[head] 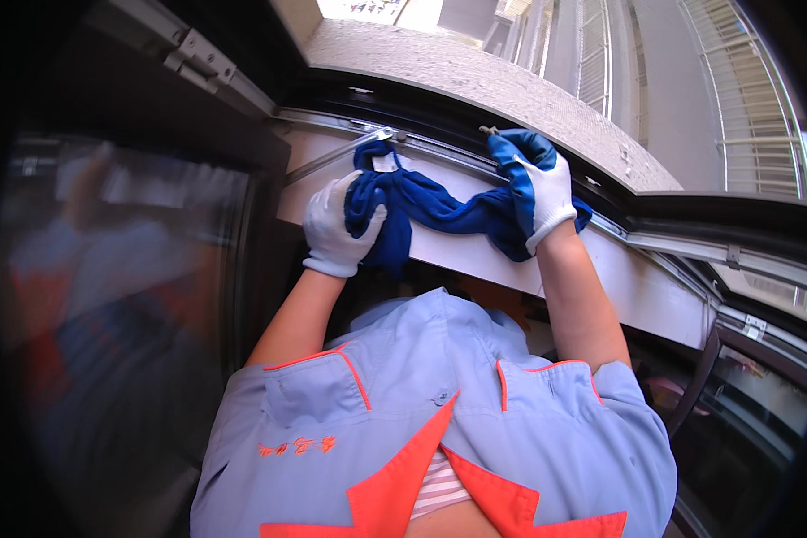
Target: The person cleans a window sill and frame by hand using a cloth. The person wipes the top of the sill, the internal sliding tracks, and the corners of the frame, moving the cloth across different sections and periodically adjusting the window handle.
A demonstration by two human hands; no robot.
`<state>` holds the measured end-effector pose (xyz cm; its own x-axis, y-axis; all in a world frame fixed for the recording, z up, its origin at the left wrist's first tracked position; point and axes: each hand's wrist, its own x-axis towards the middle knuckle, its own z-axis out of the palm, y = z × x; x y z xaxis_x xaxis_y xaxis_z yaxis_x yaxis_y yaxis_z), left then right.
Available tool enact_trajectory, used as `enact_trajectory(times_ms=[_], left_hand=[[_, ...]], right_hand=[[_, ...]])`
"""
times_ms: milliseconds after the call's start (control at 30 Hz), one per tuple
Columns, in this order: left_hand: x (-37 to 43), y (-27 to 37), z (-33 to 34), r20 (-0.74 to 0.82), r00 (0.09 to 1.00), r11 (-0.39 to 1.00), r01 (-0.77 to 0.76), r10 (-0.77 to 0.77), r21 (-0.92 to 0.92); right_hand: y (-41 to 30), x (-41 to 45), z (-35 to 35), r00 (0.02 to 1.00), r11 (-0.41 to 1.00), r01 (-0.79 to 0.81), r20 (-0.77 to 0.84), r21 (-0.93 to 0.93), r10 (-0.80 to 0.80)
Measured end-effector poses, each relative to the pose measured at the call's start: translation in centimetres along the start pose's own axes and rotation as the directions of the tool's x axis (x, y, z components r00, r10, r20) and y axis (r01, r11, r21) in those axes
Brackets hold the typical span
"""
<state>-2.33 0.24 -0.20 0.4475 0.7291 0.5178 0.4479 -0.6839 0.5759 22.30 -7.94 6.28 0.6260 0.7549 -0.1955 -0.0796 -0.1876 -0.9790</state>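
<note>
My left hand (345, 225), in a white knit work glove, grips a bunched dark blue cloth (437, 195). The cloth stretches along the white window sill (457, 252) and passes beneath my right wrist. Above it, at the window track (457, 156), is my right hand (536, 176), in a white glove with a blue coated palm. Its fingers are curled, and a small greyish piece (489, 130) sticks out at their tips; what it is cannot be made out. A white label (386, 163) shows on the cloth.
A metal stay arm (336, 156) slants from the track to the open dark-framed sash (259, 195) on the left. Beyond the frame runs a rough outer ledge (457, 67), with barred windows (595, 60) outside. Another glazed sash (746, 410) stands at the right.
</note>
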Motion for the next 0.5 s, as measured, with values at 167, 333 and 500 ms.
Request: enact_trajectory(times_ms=[167,333,500], left_hand=[[-0.2,-0.4,0.4,-0.020,1.000,1.000,-0.003,0.003,-0.009],[-0.2,-0.3,0.6,-0.029,0.999,1.000,0.014,-0.015,-0.023],[-0.4,-0.2,0.6,-0.007,0.999,0.998,0.041,-0.041,-0.045]], right_hand=[[-0.9,-3.0,-2.5,0.937,0.835,-0.350,0.140,0.426,0.321],[0.2,-4.0,-4.8,0.866,0.620,-0.499,0.311,0.606,0.392],[-0.7,-4.9,-4.6,0.830,0.553,-0.519,0.231,0.652,0.507]])
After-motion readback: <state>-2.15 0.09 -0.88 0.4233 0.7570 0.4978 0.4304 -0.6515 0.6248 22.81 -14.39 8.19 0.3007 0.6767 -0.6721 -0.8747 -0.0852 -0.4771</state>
